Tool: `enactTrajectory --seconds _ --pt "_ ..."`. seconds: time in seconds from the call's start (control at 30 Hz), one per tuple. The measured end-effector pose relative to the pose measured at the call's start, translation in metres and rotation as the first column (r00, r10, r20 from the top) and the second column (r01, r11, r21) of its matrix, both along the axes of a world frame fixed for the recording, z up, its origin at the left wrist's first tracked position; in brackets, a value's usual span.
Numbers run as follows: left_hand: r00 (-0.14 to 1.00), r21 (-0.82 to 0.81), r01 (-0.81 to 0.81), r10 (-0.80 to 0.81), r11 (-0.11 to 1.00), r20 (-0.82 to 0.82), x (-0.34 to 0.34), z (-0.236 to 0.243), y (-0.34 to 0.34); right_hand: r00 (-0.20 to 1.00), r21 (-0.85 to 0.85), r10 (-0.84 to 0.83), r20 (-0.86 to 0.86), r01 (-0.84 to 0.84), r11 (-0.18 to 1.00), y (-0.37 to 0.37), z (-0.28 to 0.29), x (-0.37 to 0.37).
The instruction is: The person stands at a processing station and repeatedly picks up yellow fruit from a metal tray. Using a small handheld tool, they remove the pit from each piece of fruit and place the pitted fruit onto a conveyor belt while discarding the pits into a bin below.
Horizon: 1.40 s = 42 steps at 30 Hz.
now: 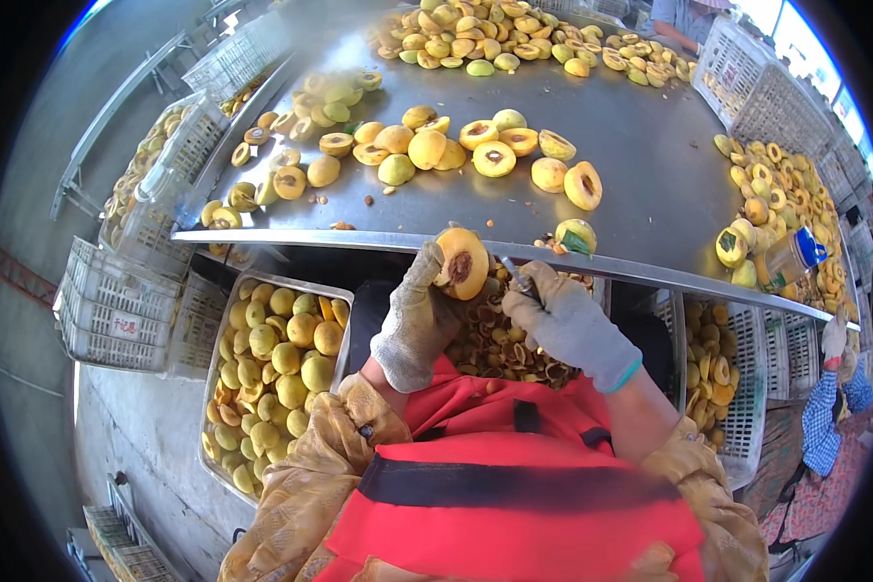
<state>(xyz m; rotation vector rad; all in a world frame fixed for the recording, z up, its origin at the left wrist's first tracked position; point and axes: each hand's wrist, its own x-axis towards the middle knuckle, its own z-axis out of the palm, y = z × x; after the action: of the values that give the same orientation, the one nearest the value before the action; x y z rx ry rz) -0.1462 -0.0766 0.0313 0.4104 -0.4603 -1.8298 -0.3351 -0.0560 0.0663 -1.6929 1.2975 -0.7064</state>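
My left hand (409, 328), in a pale work glove, is closed around a yellow peach half (466, 264). Its cut face, with a dark brown middle, is turned toward my right side. In my gloved right hand (577, 325) I grip a thin metal tool (514, 274), whose tip points at the fruit and seems just apart from it. The exact kind of tool cannot be made out. Below both hands, brown stones and scraps (514, 351) lie heaped in front of my red apron (524, 504).
The metal table (640, 145) holds loose peach halves (427, 150) and a large pile (475, 34) at the back. A crate of whole fruit (281, 364) stands at left, another crate (744, 427) at right. A blue-lidded jar (791, 258) sits near the right edge. Other people work nearby.
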Motion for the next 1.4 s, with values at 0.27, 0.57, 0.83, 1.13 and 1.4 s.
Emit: enactTrajectory --seconds 0.27,0.57,0.83,1.13,1.4 --pt "0.923 -0.223 -0.06 0.139 0.973 0.358 -0.017 0.001 0.013 0.957 -0.273 -0.078 -0.281 -0.002 0.962 0.012 -0.018 0.01" --pt "0.816 -0.322 -0.1 0.263 0.942 0.515 -0.032 0.011 0.015 0.999 0.04 -0.044 0.031 0.043 0.998 0.023 -0.007 0.024" --pt "0.493 -0.057 0.396 -0.16 0.916 0.856 -0.005 0.045 -0.002 0.88 0.612 0.065 0.47 -0.378 0.695 0.032 0.024 0.014" --pt "0.523 -0.152 0.384 -0.079 0.911 0.849 -0.017 0.026 -0.002 0.872 0.611 -0.01 0.49 -0.335 0.718 0.04 0.027 0.006" --pt "0.923 -0.071 0.042 -0.011 0.997 0.384 -0.046 0.009 0.011 0.866 0.582 0.029 0.499 -0.36 0.729 0.037 0.014 -0.002"
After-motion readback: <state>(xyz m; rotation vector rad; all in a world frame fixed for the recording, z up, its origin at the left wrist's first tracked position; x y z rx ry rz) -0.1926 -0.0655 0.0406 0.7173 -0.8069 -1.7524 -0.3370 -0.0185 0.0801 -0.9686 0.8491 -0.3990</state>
